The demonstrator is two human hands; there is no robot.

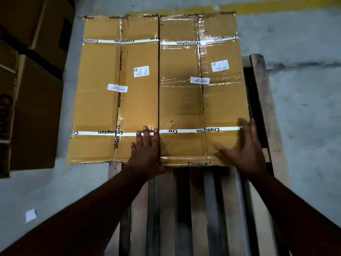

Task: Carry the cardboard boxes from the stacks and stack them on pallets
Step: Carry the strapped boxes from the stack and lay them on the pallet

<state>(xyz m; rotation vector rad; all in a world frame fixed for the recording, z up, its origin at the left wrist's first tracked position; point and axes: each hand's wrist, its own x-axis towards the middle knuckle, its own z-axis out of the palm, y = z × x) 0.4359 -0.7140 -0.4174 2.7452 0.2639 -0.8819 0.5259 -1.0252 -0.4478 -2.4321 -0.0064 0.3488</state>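
My left grip (145, 150) lies flat, fingers spread, on near end of left box (112, 89); right grip (243, 145), fingers spread but blurred, on near end of right box (201, 85); boxes touch side by side on wooden pallet (203, 209); more boxes (31, 71) stacked far left of my left grip.

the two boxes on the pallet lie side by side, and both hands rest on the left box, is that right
Not quite. Only the left hand rests on the left box, at its near right corner. The right hand lies flat on the right box, near its right edge. The head view shows this. The two boxes do lie side by side on the pallet.
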